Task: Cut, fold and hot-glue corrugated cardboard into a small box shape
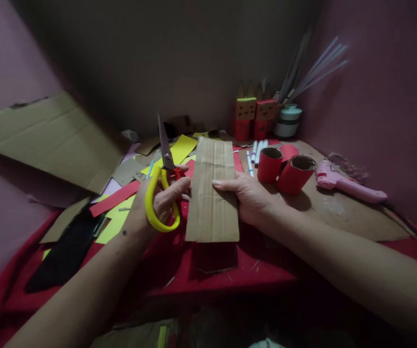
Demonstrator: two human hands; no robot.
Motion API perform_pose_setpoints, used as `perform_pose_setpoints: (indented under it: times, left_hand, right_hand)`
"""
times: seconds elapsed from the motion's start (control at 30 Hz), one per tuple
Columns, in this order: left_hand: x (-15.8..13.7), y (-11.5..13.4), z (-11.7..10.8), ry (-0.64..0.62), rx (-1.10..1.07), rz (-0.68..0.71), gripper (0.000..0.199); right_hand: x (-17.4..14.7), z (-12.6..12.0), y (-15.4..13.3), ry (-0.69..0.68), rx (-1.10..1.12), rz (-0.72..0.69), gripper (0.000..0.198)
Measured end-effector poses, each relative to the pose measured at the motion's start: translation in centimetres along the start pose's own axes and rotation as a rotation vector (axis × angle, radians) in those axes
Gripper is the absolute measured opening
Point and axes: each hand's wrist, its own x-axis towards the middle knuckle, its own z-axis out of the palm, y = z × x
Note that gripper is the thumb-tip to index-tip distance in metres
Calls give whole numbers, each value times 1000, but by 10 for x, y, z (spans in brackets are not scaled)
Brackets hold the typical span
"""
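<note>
A rectangular strip of brown cardboard with crosswise creases is held upright over the front of the table. My right hand grips its right edge, thumb flat on the near face and the other fingers hidden behind. My left hand is closed around the scissors, whose blades point up and look shut together. Their big yellow handle loop hangs around my thumb side, and a red part shows by the fingers. My left fingertips are at the cardboard's left edge; whether they touch it I cannot tell.
Red cardboard tubes stand to the right, before a pink glue gun. Behind are markers, decorated boxes and a white jar near sticks. Yellow paper, a black phone-like slab and a cardboard sheet lie left.
</note>
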Motion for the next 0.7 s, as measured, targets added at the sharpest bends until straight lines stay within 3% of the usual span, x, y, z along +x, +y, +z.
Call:
perform_pose_setpoints:
  times: [0.13,0.3,0.5,0.7]
  left_hand:
    - [8,-6,1,-70,-168,-247,29]
    - [9,-15,0,-168,-56,-277,33]
    - [13,-22,-9,-126,251,-220,43]
    - [20,-17,-25,62,769,-75,29]
  right_hand:
    - [7,-4,-1,41,52,290,26]
    - [10,-9,1,23,87,349,29]
    - [12,-13,0,47,137,396,19]
    - [15,-17,-7,161,225,403,27]
